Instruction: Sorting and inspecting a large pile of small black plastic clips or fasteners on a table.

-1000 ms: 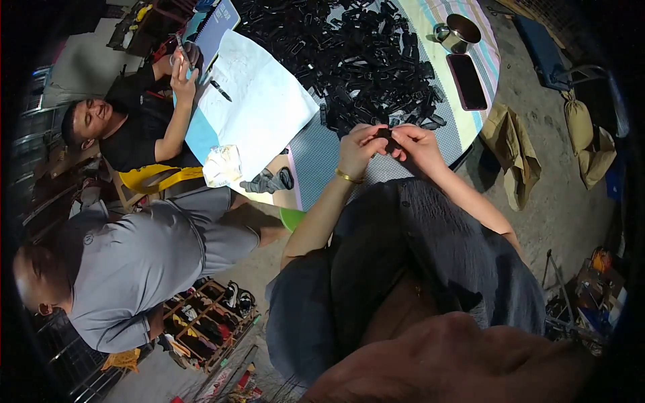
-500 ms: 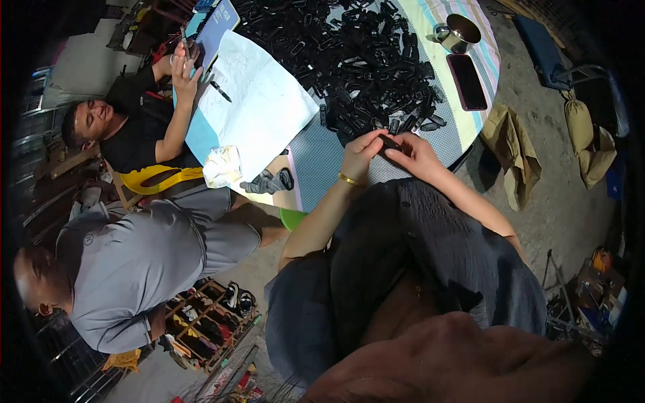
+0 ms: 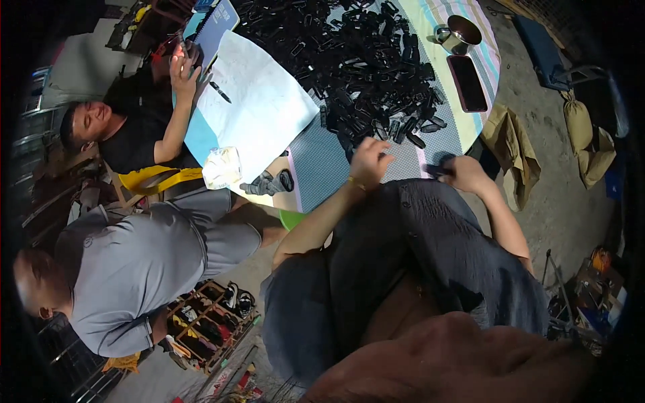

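A heap of small black oblong plastic pieces (image 3: 363, 74) covers the middle of the table. My left hand (image 3: 368, 163) is over the heap's near edge, thumb and fingers parted, with nothing visible in it. Off to the right, at the table's near edge, my right hand (image 3: 467, 174) is closed on one small black plastic piece (image 3: 439, 168), blurred by motion. Some loose pieces lie just beyond, between the two hands.
White paper (image 3: 262, 101) with a black pen (image 3: 220, 92) lies left of the heap. A phone (image 3: 467, 82) and a metal mug (image 3: 458, 35) stand at the right. Grey gloves (image 3: 269, 182) rest at the near left. Two people are on the left.
My hands were together on a small black piece at the heap's near edge. They have parted; the right has moved right and nearer with a piece, and the left has opened.
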A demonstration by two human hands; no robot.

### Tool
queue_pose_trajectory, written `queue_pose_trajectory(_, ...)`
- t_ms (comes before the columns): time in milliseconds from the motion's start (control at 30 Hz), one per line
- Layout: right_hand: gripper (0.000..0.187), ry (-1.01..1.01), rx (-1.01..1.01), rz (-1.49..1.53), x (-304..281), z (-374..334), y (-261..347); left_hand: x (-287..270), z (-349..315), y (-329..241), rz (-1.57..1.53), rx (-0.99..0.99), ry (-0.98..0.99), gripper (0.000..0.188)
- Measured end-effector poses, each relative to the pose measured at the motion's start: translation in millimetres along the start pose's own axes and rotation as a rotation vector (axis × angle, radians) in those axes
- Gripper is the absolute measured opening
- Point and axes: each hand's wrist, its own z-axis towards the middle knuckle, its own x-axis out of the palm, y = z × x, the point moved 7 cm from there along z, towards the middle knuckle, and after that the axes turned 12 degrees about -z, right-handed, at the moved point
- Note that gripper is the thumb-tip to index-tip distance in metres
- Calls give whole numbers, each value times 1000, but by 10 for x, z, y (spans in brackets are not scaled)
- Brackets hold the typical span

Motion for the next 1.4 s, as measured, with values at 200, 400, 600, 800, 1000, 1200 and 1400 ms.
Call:
queue_pose_trajectory(200,27,-132,63,-32,93,-12,-133,68,59,21,739,180,4,26)
queue_pose_trajectory(400,29,-730,-213,195,-536,464,671,54,56,182,756,165,17,16)
queue_pose_trajectory(600,34,-761,-238,13,-422,1055,869,14,7,196,831,-28,32,16)
queue_pose_trajectory(800,29,-729,-224,389,-499,983,699,-49,0,-59,570,172,-93,18)
queue_pose_trajectory(1000,19,-456,-131,1712,-235,799,501,-199,145,206,-178,-192,-105,16)
queue_pose_trajectory(1200,32,-509,-269,1237,-220,643,646,-74,109,325,-520,-363,-64,17)
queue_pose_trajectory(1400,16,-497,-189,1331,-136,595,697,-33,103,249,-748,-395,-175,15)
